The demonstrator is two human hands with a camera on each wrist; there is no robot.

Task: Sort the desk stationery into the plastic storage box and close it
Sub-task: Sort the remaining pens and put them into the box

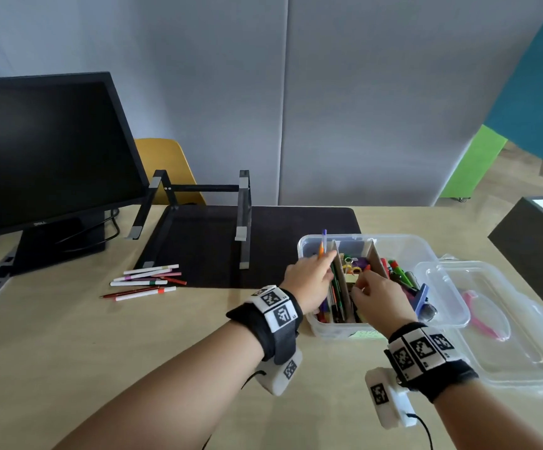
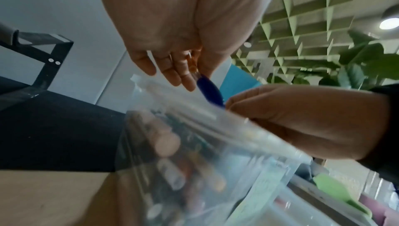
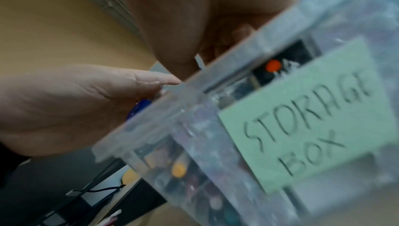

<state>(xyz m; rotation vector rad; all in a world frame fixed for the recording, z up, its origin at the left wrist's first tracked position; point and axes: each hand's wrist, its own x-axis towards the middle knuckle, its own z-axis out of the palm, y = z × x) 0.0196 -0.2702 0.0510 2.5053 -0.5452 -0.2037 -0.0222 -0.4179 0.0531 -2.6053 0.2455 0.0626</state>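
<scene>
Both hands at the open storage box, pens going into its left compartment

Nearest, the right hand [image 1: 379,298] hovers over the middle of the clear plastic storage box [image 1: 335,328] near the worktop's right edge, fingers curled; whether they pinch anything I cannot tell. The left hand [image 1: 309,284] has its fingers clamped on a blue-capped pen [image 1: 324,237] and an orange pen [image 1: 321,250] above the left compartment. The lid [image 1: 507,319] lies just right of the box. Farther left, loose markers [image 1: 146,280] lie by a black mat [image 1: 214,245].

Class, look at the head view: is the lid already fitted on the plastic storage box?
No: the clear lid lies flat on the desk to the right of the open storage box, while both hands reach into the box's compartments.
</scene>
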